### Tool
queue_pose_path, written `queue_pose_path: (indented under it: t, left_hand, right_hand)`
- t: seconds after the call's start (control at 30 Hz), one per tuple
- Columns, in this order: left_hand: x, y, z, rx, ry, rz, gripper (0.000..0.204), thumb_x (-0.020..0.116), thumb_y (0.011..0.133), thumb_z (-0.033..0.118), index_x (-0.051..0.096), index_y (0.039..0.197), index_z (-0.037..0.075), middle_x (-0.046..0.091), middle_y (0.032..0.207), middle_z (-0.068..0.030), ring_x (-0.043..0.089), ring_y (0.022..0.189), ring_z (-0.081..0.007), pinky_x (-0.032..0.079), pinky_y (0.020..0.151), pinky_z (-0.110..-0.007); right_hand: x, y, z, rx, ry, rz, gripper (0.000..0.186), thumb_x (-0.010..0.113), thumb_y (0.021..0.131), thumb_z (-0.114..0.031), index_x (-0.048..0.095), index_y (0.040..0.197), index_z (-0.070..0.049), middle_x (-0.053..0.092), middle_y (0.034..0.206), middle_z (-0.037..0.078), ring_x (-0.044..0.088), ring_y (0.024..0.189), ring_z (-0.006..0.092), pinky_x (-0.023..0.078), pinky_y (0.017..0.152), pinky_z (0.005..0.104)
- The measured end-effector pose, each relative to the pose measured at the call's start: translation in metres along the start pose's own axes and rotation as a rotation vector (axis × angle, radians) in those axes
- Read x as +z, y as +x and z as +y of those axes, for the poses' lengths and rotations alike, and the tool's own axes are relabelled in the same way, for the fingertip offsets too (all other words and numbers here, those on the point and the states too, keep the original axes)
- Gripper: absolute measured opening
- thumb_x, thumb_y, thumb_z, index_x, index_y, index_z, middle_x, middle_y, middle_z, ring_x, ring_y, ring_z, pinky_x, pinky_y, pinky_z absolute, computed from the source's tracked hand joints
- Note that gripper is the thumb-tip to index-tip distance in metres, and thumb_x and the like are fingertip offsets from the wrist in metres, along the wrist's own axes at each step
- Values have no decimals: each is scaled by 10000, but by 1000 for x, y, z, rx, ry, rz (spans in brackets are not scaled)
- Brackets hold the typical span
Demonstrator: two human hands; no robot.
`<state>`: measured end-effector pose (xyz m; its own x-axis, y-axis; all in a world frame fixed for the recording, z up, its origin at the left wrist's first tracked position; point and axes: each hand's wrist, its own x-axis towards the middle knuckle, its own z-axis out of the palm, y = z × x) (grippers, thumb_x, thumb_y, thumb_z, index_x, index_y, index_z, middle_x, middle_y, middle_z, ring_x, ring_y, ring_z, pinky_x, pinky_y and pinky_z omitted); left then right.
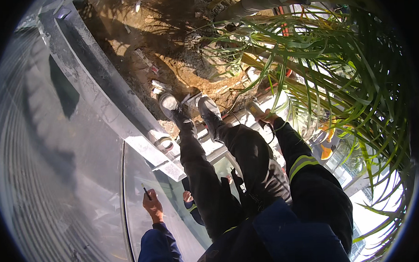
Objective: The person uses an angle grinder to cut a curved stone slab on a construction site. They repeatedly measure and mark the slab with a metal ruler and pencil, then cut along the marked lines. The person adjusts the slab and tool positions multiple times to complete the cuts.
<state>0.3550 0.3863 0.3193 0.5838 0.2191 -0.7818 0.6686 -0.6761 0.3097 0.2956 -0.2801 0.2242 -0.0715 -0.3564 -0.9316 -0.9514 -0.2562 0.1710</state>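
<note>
Near the lower left, my left hand is closed around a thin dark pen-like stick with a light tip. It is over, or against, a smooth grey glass-like panel; I cannot tell whether they touch. To the right of my feet, my right hand is wrapped round a tan-and-grey tool, its kind unclear. A thin dark cord runs close to that tool. Palm fronds partly cover this area. A small hand and banded sleeve show in the panel beside my leg, apparently as a reflection.
A dusty grey metal channel runs diagonally along the panel's edge. My shoes stand at the border of rough brown soil with scattered debris. Long green palm fronds hang at the right. An orange object lies beneath them.
</note>
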Motion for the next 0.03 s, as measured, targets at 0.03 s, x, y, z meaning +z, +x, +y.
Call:
queue_pose_path:
  t: [0.03]
  left_hand:
    - [-1, 12, 12, -1, 21, -7, 285, 631, 1002, 241, 705, 1007, -34, 687, 794, -102, 645, 712, -202, 507, 677, -349]
  right_hand:
    - [-4, 21, -11, -14, -7, 0, 401, 822, 764, -288, 737, 1062, -34, 738, 875, 97, 709, 801, 247, 576, 759, 358]
